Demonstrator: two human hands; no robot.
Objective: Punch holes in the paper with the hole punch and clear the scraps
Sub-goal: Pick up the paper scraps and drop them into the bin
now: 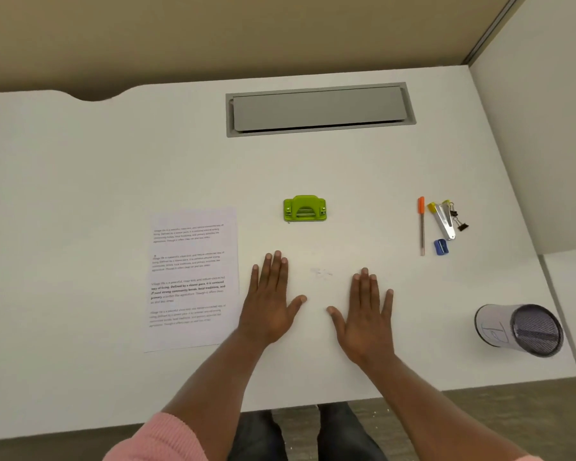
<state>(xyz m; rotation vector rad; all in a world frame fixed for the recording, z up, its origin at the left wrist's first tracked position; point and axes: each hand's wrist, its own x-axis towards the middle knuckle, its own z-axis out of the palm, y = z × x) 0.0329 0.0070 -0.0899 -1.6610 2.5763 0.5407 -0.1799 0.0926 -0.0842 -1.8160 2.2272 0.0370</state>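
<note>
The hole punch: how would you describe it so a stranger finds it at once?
On the white desk, look below the grey cable hatch, just beyond the two flat hands. The hole punch sits there alone, the only bright green object.

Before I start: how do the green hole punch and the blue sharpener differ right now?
The hole punch is bright green, wide and low, and stands alone ahead of both hands. The sharpener is blue, far smaller, and sits off to the right among a pen, a stapler and binder clips. Both rest untouched on the white desk.
</note>
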